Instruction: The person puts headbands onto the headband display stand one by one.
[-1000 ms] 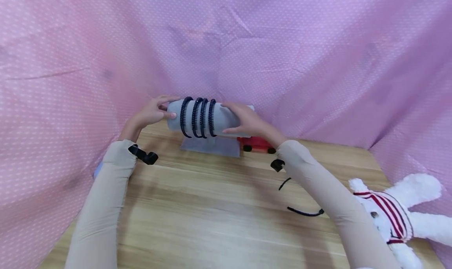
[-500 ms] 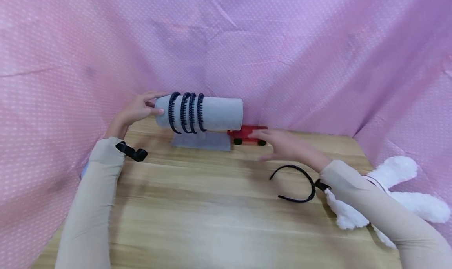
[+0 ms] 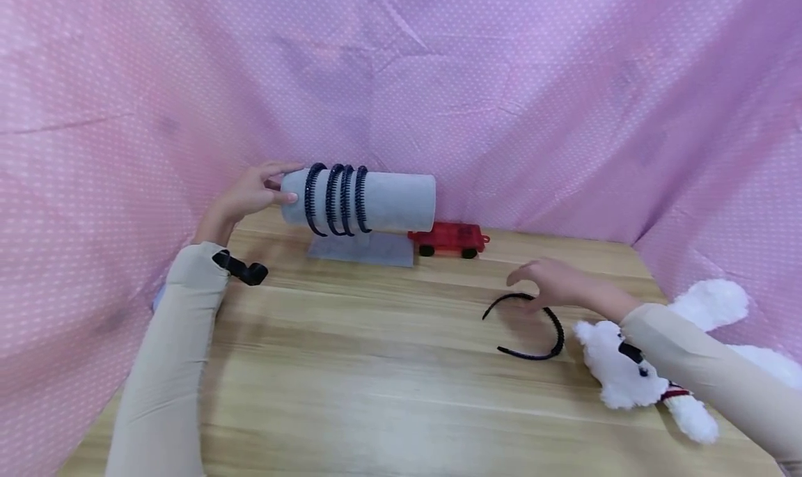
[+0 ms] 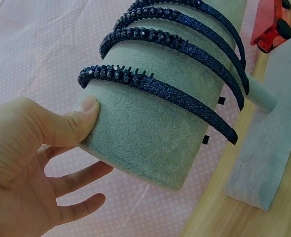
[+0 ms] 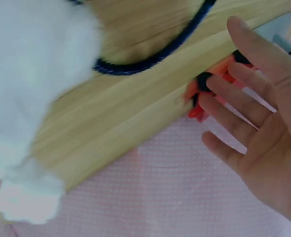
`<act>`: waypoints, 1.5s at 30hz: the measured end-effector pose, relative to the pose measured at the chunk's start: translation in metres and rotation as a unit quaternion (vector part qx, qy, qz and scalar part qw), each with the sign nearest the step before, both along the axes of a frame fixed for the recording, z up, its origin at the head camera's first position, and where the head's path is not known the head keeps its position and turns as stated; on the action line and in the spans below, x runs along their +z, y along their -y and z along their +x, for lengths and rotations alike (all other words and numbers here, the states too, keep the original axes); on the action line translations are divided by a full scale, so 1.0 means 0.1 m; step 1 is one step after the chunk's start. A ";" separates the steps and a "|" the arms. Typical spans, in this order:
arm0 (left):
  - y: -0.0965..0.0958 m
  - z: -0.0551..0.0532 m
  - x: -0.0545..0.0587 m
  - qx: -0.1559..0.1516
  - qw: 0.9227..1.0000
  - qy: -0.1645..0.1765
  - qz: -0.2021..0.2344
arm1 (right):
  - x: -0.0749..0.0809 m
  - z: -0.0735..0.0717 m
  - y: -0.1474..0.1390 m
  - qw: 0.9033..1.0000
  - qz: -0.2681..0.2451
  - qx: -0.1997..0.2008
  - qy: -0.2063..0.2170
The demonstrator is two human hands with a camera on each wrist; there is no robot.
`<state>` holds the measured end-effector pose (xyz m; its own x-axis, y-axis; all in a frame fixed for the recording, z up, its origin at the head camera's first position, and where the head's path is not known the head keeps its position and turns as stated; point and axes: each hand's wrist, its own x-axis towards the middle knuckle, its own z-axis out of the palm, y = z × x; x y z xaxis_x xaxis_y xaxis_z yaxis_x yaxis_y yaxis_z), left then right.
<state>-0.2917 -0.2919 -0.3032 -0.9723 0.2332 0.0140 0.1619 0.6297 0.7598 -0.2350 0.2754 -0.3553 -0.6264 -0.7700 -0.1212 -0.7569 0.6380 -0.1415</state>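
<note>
A grey felt-covered headband stand (image 3: 401, 202), a horizontal cylinder on a flat base, stands at the back of the table. Several dark headbands (image 3: 360, 198) with beaded tops and comb teeth straddle it. My left hand (image 3: 250, 191) holds the cylinder's left end; in the left wrist view the thumb (image 4: 86, 116) presses its surface and some fingers extend past the end. Another dark headband (image 3: 554, 331) lies on the table at right. My right hand (image 3: 557, 282) hovers over its far side, and the right wrist view shows the fingers (image 5: 234, 101) spread, holding nothing.
A red toy car (image 3: 452, 237) stands just right of the headband stand's base. A white plush toy (image 3: 620, 372) lies at the right, partly under my right forearm. Pink dotted cloth (image 3: 501, 101) hangs behind the wooden table (image 3: 376, 365).
My right hand has let go of the cylinder's right part and moved right and toward me, over the loose headband. The left hand stays at the cylinder's left end.
</note>
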 end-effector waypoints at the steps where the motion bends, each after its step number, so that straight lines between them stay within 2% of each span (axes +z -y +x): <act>1: -0.01 0.00 0.00 -0.001 1.000 0.001 0.001 | -0.01 0.00 -0.04 1.000 0.005 -0.004 0.011; 8: 0.00 -0.05 -0.01 0.001 1.000 0.001 -0.009 | -0.13 0.09 -0.18 0.997 0.032 0.012 0.074; 15: 0.03 -0.06 0.00 -0.003 1.000 -0.002 -0.010 | -0.27 0.22 -0.23 0.990 0.066 -0.046 0.118; 20: 0.06 -0.05 -0.01 0.001 1.000 0.000 -0.006 | -0.35 0.22 -0.23 0.990 0.095 -0.048 0.097; 24: 0.07 -0.04 -0.02 0.001 1.000 -0.002 -0.007 | -0.39 0.18 -0.23 0.992 0.092 -0.032 0.076; 30: 0.05 -0.01 -0.03 0.005 1.000 0.007 0.000 | -0.43 0.08 -0.23 0.996 0.040 -0.003 0.074; 35: 0.01 -0.03 -0.02 -0.002 1.000 -0.004 -0.007 | -0.45 0.03 -0.19 0.998 0.005 0.023 0.063; 45: 0.00 -0.03 -0.01 0.003 1.000 0.011 0.003 | -0.52 -0.04 -0.21 0.999 0.031 0.012 0.039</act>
<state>-0.2951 -0.2918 -0.3046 -0.9737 0.2279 -0.0063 0.1413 0.6252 0.7676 -0.2391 0.2964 -0.4073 -0.5944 -0.7743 -0.2171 -0.7607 0.6290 -0.1606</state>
